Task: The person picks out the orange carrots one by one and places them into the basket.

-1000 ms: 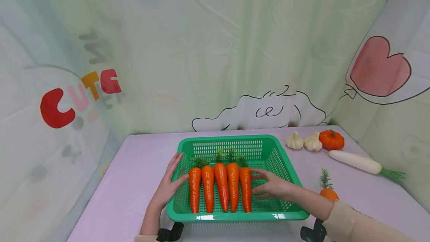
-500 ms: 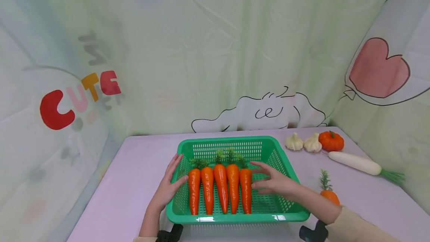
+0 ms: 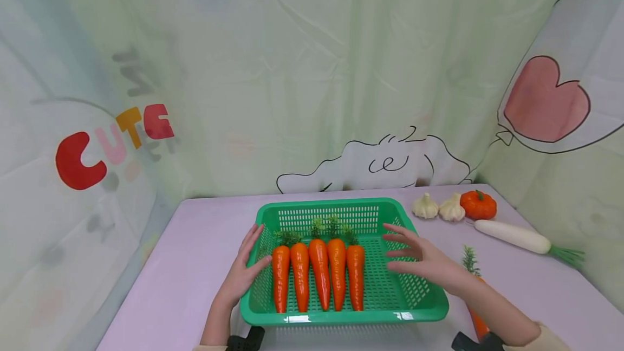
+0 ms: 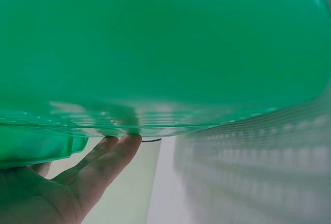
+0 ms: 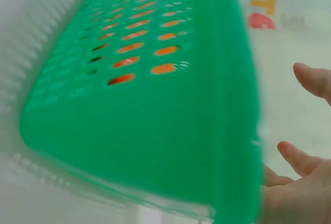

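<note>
A green plastic basket (image 3: 341,316) with slotted walls stands on the table. Five-ish is avoided here: several orange carrots (image 3: 319,275) with green tops lie side by side on its floor, towards the left. My left hand (image 3: 240,278) rests against the basket's left rim, thumb and fingers spread and fairly straight. In the left wrist view its fingertips (image 4: 132,140) come right up to the basket wall. My right hand (image 3: 426,259) hovers over the basket's right side, fingers spread, holding nothing. One more carrot (image 3: 478,321) lies on the table, partly hidden by my right forearm.
At the back right of the table (image 3: 205,221) are two garlic bulbs (image 3: 425,207), an orange pumpkin (image 3: 478,205) and a white radish (image 3: 512,234) with green leaves. A printed curtain (image 3: 244,80) stands behind the table.
My right hand has moved right, away from the rightmost carrot in the basket, with its fingers spreading. The left hand and the carrots stay where they were.
</note>
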Tool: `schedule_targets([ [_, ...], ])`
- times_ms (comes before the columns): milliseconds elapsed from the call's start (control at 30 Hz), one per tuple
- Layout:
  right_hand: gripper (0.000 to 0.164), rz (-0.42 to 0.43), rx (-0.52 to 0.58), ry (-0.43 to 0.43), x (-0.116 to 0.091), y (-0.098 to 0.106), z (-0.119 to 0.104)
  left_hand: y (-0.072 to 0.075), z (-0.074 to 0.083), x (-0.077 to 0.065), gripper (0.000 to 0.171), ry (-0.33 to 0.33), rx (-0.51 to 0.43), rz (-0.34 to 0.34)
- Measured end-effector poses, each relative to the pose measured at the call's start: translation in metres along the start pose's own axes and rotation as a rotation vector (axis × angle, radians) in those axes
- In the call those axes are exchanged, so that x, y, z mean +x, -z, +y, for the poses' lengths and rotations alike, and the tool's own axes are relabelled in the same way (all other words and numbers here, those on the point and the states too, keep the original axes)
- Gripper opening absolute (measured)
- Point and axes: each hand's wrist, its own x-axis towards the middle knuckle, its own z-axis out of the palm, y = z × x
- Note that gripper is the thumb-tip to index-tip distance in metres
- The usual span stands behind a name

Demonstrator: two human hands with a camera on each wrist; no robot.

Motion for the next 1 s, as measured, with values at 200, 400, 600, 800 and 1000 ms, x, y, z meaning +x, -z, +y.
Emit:
schedule_targets([
  [200,0.073,0.112,-0.027,0.002,-0.018,0.011,-0.005,-0.001,0.0,0.0,0.064,-0.001,-0.001,-0.001],
  [400,0.069,0.255,-0.106,0.037,-0.039,0.03,0.002,-0.001,0.0,0.0,0.064,0.003,-0.004,-0.002],
  [600,0.066,0.342,-0.132,0.013,-0.056,0.046,0.018,0.0,0.0,0.0,0.064,0.001,-0.006,-0.002],
  [800,0.072,0.434,-0.264,-0.05,-0.068,0.053,0.037,0.0,0.001,0.0,0.064,0.002,-0.004,-0.003],
  [1000,0.078,0.478,-0.336,-0.177,-0.077,0.05,0.055,0.0,0.002,0.0,0.064,0.003,-0.005,-0.001],
])
